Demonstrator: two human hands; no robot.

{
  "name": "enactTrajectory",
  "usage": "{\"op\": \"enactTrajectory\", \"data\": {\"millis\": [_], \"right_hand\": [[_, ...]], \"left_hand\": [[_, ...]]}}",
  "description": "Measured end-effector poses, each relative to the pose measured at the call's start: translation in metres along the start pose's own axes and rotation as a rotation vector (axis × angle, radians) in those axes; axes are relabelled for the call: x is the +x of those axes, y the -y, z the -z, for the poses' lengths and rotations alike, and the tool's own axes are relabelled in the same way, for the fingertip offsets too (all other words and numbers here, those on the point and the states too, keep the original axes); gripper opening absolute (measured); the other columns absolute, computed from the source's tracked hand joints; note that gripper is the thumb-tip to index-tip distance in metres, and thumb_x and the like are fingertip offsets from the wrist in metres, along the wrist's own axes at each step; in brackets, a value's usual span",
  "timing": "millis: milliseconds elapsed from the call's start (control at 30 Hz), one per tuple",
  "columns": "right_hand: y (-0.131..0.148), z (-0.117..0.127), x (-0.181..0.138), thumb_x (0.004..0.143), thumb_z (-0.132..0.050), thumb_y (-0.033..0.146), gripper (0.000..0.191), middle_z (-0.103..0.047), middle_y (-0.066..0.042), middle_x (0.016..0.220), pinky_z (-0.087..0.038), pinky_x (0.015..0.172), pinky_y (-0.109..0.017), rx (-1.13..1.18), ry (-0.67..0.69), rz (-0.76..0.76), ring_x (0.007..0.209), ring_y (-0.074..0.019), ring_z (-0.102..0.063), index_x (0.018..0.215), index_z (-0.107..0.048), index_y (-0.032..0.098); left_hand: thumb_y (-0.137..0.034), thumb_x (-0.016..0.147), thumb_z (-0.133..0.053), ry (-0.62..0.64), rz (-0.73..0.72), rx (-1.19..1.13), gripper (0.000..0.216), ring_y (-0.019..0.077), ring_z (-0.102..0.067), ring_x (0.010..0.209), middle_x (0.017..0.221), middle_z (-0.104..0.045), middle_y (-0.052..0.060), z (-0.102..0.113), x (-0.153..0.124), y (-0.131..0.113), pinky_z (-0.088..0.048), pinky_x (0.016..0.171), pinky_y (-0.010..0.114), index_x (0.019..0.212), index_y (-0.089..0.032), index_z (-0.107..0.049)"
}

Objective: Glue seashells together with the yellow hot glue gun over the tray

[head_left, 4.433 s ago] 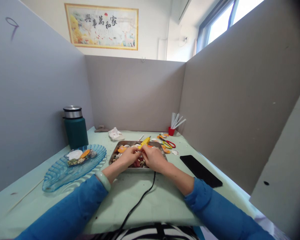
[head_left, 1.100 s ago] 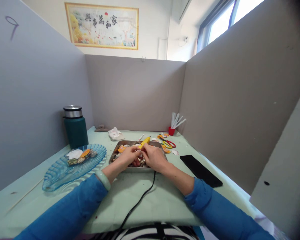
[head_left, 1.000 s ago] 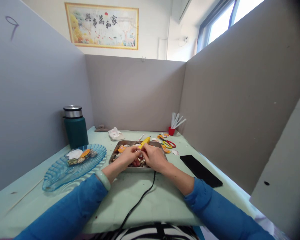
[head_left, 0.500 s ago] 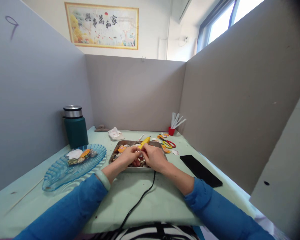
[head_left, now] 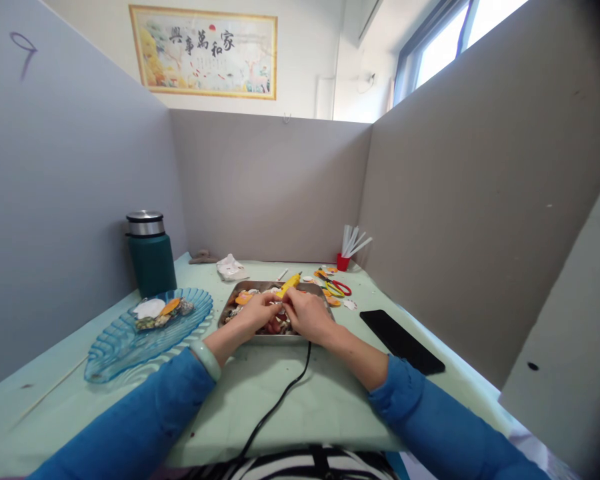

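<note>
Above a metal tray (head_left: 280, 339) of shells and small pieces, my left hand (head_left: 258, 313) and my right hand (head_left: 307, 313) meet at the fingertips. Both are closed in a pinch around something small, mostly hidden by the fingers. A yellow glue gun (head_left: 290, 284) lies in the tray just beyond my fingers, its nozzle toward the far right. Its black cord (head_left: 281, 400) seems to run from under my right hand toward the front edge. An orange piece (head_left: 243, 298) shows at the tray's left side.
At left are a blue shell-shaped dish (head_left: 130, 347) holding shells, a green bottle (head_left: 153, 263) and a thin stick (head_left: 50, 391). Scissors (head_left: 339, 288), a red cup (head_left: 343, 263) of white sticks and a black phone (head_left: 403, 341) lie right. Crumpled paper (head_left: 231, 268) sits behind; grey partitions (head_left: 270, 187) surround the table.
</note>
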State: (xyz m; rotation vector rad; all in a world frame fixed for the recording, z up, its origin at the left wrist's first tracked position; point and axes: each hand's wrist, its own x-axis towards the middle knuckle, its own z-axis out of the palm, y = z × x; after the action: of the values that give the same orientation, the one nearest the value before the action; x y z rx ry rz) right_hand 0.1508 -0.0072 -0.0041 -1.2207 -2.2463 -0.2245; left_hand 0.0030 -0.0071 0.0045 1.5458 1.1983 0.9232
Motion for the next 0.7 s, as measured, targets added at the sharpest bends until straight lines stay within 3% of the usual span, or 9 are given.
{"op": "enactTrajectory", "data": {"millis": [700], "right_hand": [[0.0004,-0.0002,0.0000,0.089,-0.041,0.024,0.015,-0.066,-0.005,0.084,-0.032,0.063,-0.024,-0.007,0.030,-0.006,0.075,-0.0159,-0.059,0.094,-0.054,0.017]], "left_hand": [[-0.025,0.074,-0.057,0.006,0.007,-0.006,0.018,0.0101,-0.053,0.038,0.045,-0.055,-0.004,0.0001,-0.0002,-0.0002,-0.042,0.043,0.021,0.086,-0.012,-0.055]]}}
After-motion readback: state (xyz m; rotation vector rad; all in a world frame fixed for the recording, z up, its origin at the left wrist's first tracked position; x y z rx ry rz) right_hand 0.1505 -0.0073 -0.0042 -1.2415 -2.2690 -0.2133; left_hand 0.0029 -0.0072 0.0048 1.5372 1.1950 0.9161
